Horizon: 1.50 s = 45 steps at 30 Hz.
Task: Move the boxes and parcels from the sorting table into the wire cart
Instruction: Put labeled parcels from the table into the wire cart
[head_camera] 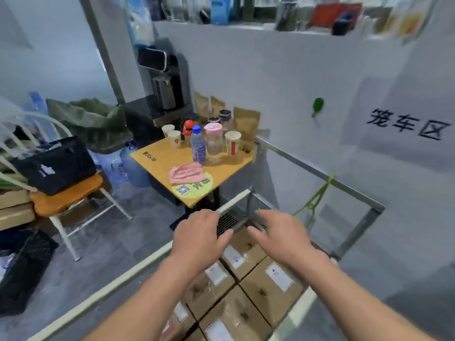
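Both hands hover over the wire cart [320, 172], holding nothing. The left hand [199, 236] is spread with relaxed fingers above the cart's near-left rail, and the right hand [278, 235] is likewise spread, fingers lightly bent, above the far end of the load. Neither plainly touches a box; the blur makes it hard to say whether any fingertip brushes cardboard.

Inside the cart lies a tight layer of cardboard boxes [268, 286], taped brown cartons with white labels [279, 276] on top, packed edge to edge in two rows that run from the far mesh end toward the camera. A small gap of bare mesh [227, 221] shows at the far end beyond the last box. So a good share of the task looks done: at least one full layer is loaded, and the empty hands suggest a box is newly set down or being squared up.

What is left cannot be judged here, since the sorting table is not in view. The only desk [221, 173] visible is a small wooden one beyond the cart, carrying paper cups, a water bottle [198, 145], a pink-lidded jar and a pink cloth [187, 173], none of them parcels. The cart's walls rise well above the boxes, so further layers would fit.
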### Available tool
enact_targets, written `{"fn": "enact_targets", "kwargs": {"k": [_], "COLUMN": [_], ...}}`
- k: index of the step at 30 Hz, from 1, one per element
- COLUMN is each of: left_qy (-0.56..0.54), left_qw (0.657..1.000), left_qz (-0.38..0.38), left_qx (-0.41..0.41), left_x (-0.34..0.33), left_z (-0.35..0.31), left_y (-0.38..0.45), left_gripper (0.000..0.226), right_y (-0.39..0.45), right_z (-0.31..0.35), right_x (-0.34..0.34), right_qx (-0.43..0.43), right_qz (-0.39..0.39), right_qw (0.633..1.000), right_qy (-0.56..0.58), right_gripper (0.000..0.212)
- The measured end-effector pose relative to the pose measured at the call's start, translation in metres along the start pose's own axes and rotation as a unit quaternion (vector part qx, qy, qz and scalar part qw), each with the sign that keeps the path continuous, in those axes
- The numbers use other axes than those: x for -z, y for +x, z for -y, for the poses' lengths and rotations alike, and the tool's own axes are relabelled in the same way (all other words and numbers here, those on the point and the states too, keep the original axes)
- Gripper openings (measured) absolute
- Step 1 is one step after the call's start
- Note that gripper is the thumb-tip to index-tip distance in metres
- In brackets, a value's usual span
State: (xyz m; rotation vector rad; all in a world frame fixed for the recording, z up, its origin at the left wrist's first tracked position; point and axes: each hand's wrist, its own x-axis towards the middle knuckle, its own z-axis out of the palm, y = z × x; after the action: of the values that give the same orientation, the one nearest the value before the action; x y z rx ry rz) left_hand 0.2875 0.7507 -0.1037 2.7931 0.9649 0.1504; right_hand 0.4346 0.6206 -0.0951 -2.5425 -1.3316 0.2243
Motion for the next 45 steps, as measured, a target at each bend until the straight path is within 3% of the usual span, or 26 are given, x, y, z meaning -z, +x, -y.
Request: {"fn": "enact_targets", "kwargs": {"k": [7,18,22,25,31,33,37,45], "left_qy": [-0.006,0.006,-0.004,0.018,0.030,0.031,0.038,0.042], "left_qw": [0.990,0.955,0.940,0.929,0.909,0.904,0.893,0.867], "left_qz": [-0.025,-0.006,0.007,0.014,0.020,0.031,0.057,0.096], "left_qx": [-0.138,-0.297,-0.342,-0.368,-0.416,-0.425,-0.446,-0.488], "left_x": [0.009,0.009,-0.002,-0.014,-0.030,-0.034,-0.049,-0.077], "left_z": [-0.094,-0.269,-0.341,-0.396,-0.487,-0.511,-0.550,-0.603], "left_y": [-0.024,-0.091,-0.122,-0.149,-0.204,-0.219,-0.246,-0.287], "left_gripper": [0.051,0.058,0.079,0.072,0.099,0.096,0.069,0.062], "right_y": [-0.107,-0.280,-0.348,-0.399,-0.483,-0.509,-0.555,-0.631], "right_z": [-0.050,-0.146,-0.190,-0.228,-0.291,-0.305,-0.326,-0.371], "right_x": [0.054,0.111,0.129,0.139,0.152,0.154,0.150,0.126], "right_qx": [-0.134,-0.286,-0.332,-0.365,-0.421,-0.432,-0.457,-0.513], "right_qz": [-0.047,-0.107,-0.124,-0.137,-0.162,-0.169,-0.166,-0.183], "right_qw": [0.990,0.952,0.934,0.921,0.893,0.886,0.874,0.837], "right_qy": [-0.018,-0.033,-0.033,-0.028,-0.006,0.000,0.012,0.060], "right_gripper": [0.050,0.058,0.059,0.063,0.065,0.061,0.062,0.066]}}
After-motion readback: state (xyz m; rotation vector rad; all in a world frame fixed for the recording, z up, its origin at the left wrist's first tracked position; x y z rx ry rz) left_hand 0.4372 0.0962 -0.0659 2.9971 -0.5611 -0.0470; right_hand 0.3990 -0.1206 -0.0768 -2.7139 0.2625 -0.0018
